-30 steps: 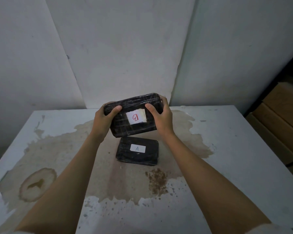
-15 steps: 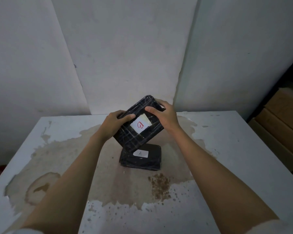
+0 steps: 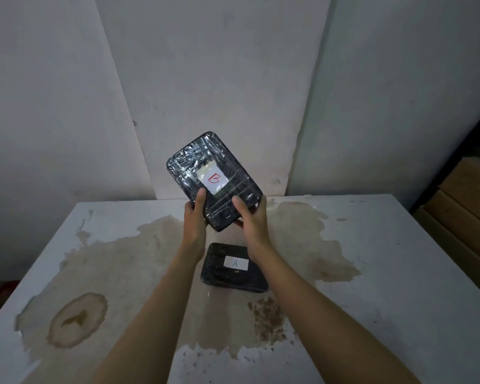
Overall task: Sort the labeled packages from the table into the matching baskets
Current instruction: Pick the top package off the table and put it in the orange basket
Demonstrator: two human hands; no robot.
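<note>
A black plastic-wrapped package [image 3: 227,164] with a white label bearing a red B is held up on end above the table, tilted to the left. My left hand [image 3: 196,220] grips its lower left edge and my right hand [image 3: 251,220] grips its lower right corner. Below them a second black package [image 3: 219,275] with a white label marked A lies flat on the table [image 3: 385,273], partly hidden by my right forearm. No basket is in view.
The white table is stained brown across its middle, with a ring-shaped stain [image 3: 76,320] at the left. White walls stand close behind the table. Cardboard boxes [image 3: 466,206] sit on a dark shelf beyond the table's right edge.
Both hands have turned the B package from lying sideways to standing on end and raised it higher. Their grip has shifted to its lower end. The A package has stayed in place.
</note>
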